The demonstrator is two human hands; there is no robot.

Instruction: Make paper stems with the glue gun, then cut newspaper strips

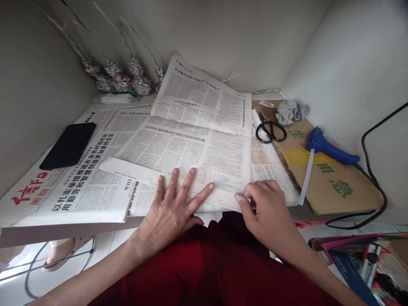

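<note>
A newspaper sheet (191,140) lies slantwise on other papers, its far end propped against the back wall. Near its front edge my left hand (174,208) rests flat with fingers spread. My right hand (264,208) is at the sheet's near right corner, thumb and curled forefinger pinching the paper. A folded-over strip (134,172) shows along the sheet's left front edge. To the left lies a folded newspaper (89,187) with large headlines and red characters.
A black phone (68,145) lies on the left newspaper. Several woven paper gourd shapes (140,76) stand behind. On the right are black-handled scissors (270,131), a grey crumpled cloth (290,112), and a blue glue gun (331,148) on cardboard (318,178). A black cord (363,140) hangs at right.
</note>
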